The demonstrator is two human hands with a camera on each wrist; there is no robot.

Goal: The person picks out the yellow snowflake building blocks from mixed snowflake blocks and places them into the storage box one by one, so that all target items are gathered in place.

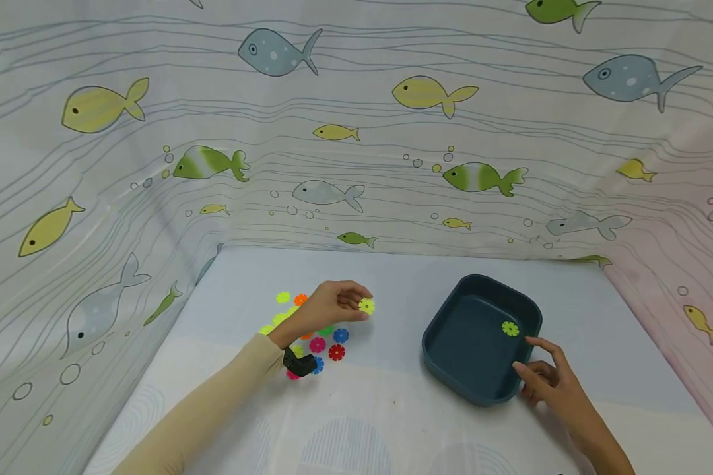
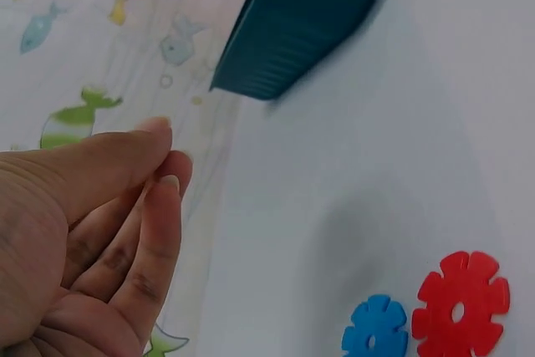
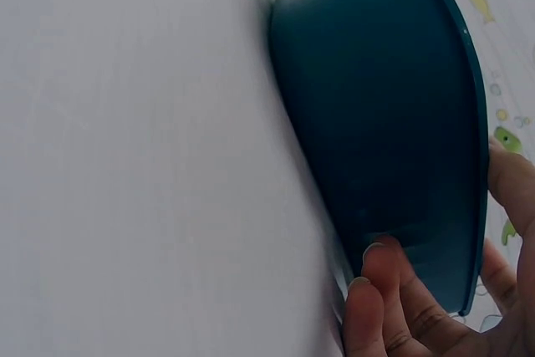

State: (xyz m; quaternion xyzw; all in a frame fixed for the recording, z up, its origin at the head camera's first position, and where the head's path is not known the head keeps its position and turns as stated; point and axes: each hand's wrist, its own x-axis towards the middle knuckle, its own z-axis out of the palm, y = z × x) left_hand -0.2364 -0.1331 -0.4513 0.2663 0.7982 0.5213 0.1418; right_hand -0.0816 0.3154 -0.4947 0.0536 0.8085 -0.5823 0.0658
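Note:
My left hand (image 1: 331, 308) pinches a yellow flower-shaped plastic disc (image 1: 366, 305) between thumb and fingertips, raised above the table. That disc is hidden behind the fingers in the left wrist view. Under and around this hand lie several similar discs, among them a red disc (image 1: 337, 352), a blue disc (image 1: 341, 336) and a pink disc (image 1: 317, 344). To the right stands a dark teal plastic bin (image 1: 466, 353) with one yellow-green disc (image 1: 510, 328) inside. My right hand (image 1: 554, 384) grips the bin's near right side, its fingers (image 3: 383, 277) against the outer wall.
A pale tabletop (image 1: 386, 389) carries everything. Fish-printed sheeting (image 1: 380, 152) rises behind it and along both sides. A black band (image 1: 299, 362) sits on my left wrist, over part of the disc pile.

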